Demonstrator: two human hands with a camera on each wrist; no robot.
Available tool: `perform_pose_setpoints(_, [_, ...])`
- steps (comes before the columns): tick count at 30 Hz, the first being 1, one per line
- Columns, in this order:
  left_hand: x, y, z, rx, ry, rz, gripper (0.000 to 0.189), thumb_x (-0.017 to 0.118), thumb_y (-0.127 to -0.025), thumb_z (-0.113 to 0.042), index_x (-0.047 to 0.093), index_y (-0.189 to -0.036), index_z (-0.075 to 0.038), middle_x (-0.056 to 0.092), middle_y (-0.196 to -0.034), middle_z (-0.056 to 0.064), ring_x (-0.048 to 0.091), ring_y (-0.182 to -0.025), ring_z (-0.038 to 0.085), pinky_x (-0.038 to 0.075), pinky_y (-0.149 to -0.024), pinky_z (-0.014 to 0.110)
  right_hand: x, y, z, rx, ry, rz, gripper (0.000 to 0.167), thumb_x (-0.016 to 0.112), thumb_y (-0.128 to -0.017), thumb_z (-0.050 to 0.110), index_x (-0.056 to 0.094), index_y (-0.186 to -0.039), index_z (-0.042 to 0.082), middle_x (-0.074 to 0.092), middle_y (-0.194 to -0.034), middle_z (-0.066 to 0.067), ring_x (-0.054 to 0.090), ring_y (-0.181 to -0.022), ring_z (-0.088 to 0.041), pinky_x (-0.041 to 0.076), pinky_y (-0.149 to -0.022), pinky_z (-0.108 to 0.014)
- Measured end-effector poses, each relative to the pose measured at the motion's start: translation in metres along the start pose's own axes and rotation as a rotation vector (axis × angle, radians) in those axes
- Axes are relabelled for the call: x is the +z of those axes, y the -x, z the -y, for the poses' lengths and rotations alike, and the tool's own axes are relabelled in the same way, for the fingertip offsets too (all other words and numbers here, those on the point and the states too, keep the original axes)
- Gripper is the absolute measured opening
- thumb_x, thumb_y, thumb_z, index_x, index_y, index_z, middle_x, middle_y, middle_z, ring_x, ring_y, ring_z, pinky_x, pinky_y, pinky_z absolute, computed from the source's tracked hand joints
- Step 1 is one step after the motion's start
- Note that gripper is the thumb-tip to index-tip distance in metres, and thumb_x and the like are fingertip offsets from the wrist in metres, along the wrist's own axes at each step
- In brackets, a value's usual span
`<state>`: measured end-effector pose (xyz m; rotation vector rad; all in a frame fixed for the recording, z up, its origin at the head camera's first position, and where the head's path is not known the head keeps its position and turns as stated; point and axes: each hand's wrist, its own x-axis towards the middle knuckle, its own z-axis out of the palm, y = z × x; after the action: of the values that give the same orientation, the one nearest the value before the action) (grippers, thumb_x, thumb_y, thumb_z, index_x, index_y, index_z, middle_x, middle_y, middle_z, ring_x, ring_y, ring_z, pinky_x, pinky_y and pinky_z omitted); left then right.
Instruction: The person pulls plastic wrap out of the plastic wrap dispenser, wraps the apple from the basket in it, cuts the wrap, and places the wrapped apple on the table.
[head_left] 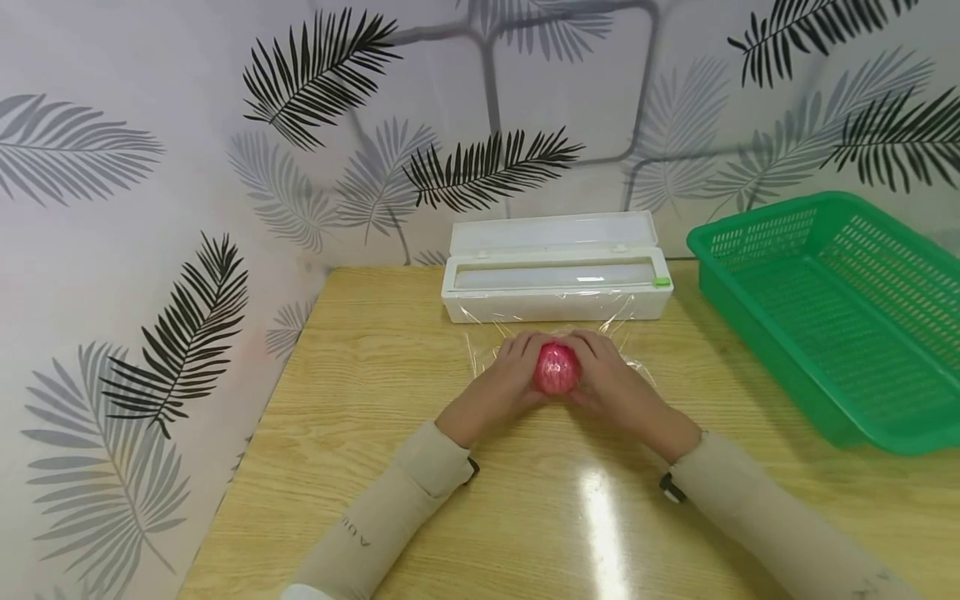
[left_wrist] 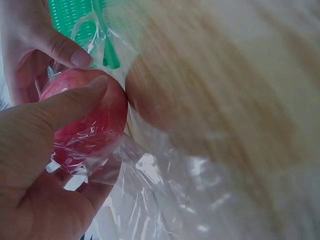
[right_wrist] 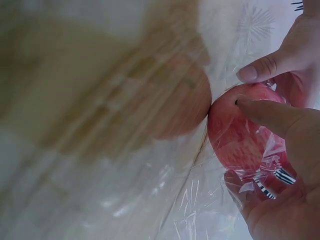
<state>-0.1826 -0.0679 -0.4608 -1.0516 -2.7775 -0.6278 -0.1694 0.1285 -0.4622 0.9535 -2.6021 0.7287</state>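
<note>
My left hand [head_left: 506, 377] and right hand [head_left: 613, 377] grasp the apple [head_left: 557, 369] together, a thumb of each pressed on its near side; clear film [left_wrist: 145, 175] clings wrinkled about it; it sits at the table [head_left: 360, 375], just in front of the open white box [head_left: 555, 306]; the green basket [head_left: 780, 360] stands to the right.

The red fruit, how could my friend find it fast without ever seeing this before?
Start at the wooden table and find the long white box at its back edge. Just in front of it, a left hand and a right hand hold the red fruit, with clear film on it. It's the only round, red thing there, unlike the green basket.
</note>
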Motion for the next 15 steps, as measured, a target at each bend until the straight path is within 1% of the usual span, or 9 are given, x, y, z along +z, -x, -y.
perform_pose_setpoints(4, [0.000, -0.003, 0.002, -0.004, 0.013, 0.005, 0.071, 0.072, -0.081, -0.033, 0.033, -0.135, -0.008, 0.041, -0.129, 0.006, 0.038, -0.115, 0.021, 0.038, -0.100, 0.029, 0.001, -0.003, -0.003, 0.002, -0.048, -0.003, 0.071, 0.080, -0.073, 0.016, 0.041, -0.130, 0.001, 0.045, -0.127, -0.015, 0.039, -0.121, -0.030, 0.037, -0.101, -0.044])
perform_pose_setpoints(9, [-0.002, -0.005, 0.004, -0.020, 0.069, 0.024, 0.078, 0.075, -0.078, -0.031, 0.031, -0.137, -0.006, 0.042, -0.133, 0.007, 0.039, -0.119, 0.020, 0.035, -0.103, 0.029, 0.001, -0.003, -0.010, 0.011, -0.113, 0.022, 0.072, 0.081, -0.072, 0.016, 0.040, -0.130, 0.002, 0.047, -0.127, -0.011, 0.040, -0.121, -0.028, 0.034, -0.103, -0.043])
perform_pose_setpoints(13, [-0.006, -0.005, 0.006, -0.030, 0.135, 0.030, 0.080, 0.078, -0.075, -0.026, 0.032, -0.137, -0.004, 0.043, -0.132, 0.008, 0.042, -0.118, 0.020, 0.036, -0.102, 0.029, -0.005, -0.001, -0.012, 0.014, -0.177, 0.039, 0.072, 0.080, -0.073, 0.019, 0.041, -0.130, 0.003, 0.047, -0.128, -0.010, 0.042, -0.120, -0.026, 0.040, -0.099, -0.043])
perform_pose_setpoints(15, [-0.008, -0.004, 0.006, -0.040, 0.205, 0.031, 0.081, 0.079, -0.074, -0.024, 0.031, -0.136, -0.005, 0.044, -0.130, 0.009, 0.044, -0.117, 0.020, 0.039, -0.099, 0.028, -0.009, 0.000, -0.012, 0.022, -0.226, 0.039, 0.071, 0.079, -0.074, 0.023, 0.041, -0.131, 0.005, 0.047, -0.127, -0.009, 0.044, -0.117, -0.024, 0.045, -0.093, -0.041])
